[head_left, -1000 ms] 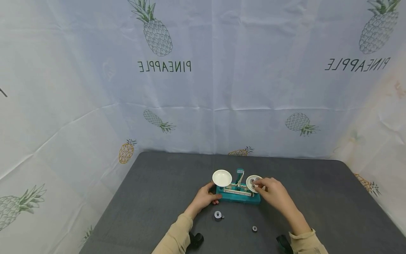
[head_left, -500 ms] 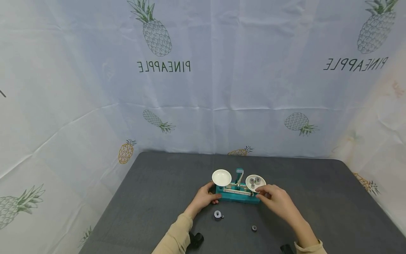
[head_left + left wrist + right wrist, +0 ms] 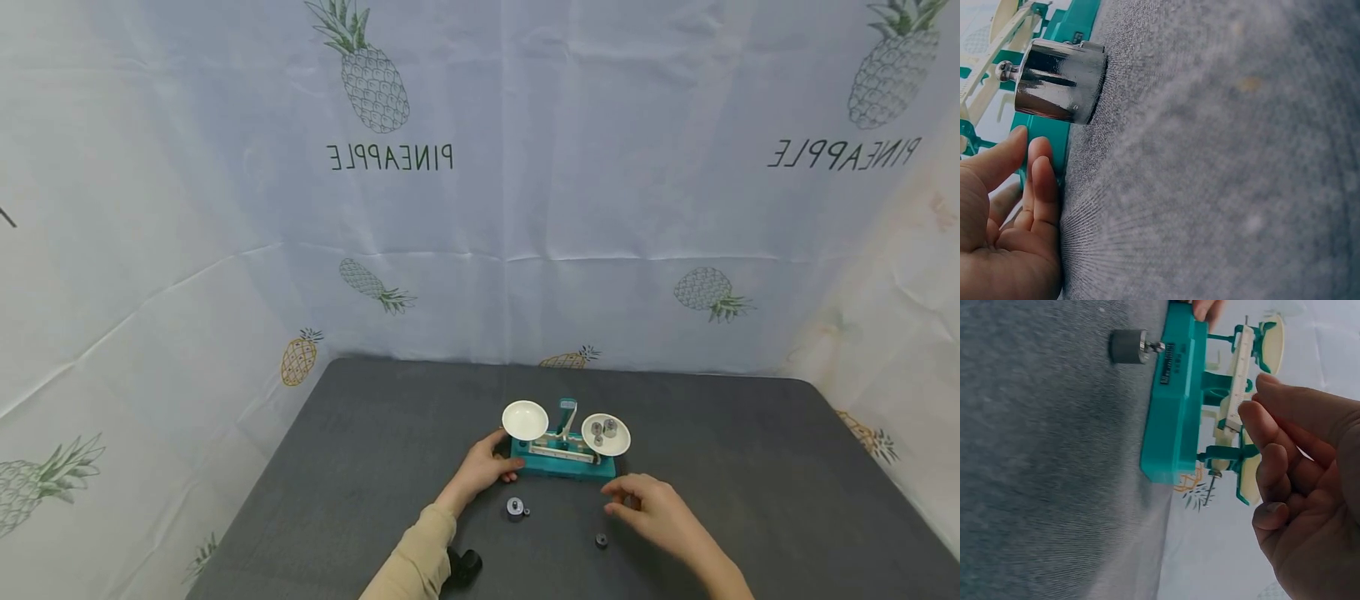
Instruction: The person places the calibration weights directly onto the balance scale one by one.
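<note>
At lower centre, the left hand grips the left end of the balance scale, well inside the far edge of the table. The right hand hovers loosely curled, with room to its right.

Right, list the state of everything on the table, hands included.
Left hand: holding the base's left end
Right hand: loosely curled, holding nothing
Left pan: raised
Right pan: lowered, bearing three weights
Large weight: upright on the table
Tiny weight: beside it
Small weight: on table, near right hand
</note>
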Demonstrator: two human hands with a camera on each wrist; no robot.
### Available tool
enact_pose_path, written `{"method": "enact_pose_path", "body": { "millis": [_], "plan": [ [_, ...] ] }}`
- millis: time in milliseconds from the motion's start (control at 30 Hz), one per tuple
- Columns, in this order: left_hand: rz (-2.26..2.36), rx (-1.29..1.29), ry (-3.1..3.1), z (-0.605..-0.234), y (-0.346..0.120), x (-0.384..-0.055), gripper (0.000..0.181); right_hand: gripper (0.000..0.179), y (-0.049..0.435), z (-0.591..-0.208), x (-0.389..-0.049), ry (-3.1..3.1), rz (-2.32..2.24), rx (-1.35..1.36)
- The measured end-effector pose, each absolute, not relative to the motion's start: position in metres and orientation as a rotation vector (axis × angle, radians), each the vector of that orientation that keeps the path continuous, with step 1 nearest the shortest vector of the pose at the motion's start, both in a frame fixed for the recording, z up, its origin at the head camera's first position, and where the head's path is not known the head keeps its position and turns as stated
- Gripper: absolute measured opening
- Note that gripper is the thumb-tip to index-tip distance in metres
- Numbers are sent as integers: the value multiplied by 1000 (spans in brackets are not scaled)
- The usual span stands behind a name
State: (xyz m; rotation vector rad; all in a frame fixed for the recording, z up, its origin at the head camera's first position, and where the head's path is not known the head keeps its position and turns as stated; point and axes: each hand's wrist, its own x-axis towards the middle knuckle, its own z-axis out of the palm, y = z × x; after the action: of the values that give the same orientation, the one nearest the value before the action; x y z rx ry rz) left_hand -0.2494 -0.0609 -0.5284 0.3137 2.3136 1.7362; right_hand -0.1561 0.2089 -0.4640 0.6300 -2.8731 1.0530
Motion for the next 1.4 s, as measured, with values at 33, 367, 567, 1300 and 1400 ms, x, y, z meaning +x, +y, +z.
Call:
{"method": "enact_pose_path", "body": {
  "millis": [33,367,567,1300,1400],
  "plan": [
    [1738,315,2314,-528,-61,-249,64,15,209,-465,-156,-2890,1066,646],
    [1743,312,2309,-528,-62,-249,64,15,211,-478,-150,-2933,1205,800],
    [1757,320,2301,-528,-62,-249,65,14,210,-486,-150,-2993,1238,835],
    [1750,313,2300,-528,-62,-248,64,11,209,-495,-152,-3095,1299,838],
    [1752,323,2297,-528,-61,-248,65,10,209,-496,-152,-3086,1271,844]
  ]
}}
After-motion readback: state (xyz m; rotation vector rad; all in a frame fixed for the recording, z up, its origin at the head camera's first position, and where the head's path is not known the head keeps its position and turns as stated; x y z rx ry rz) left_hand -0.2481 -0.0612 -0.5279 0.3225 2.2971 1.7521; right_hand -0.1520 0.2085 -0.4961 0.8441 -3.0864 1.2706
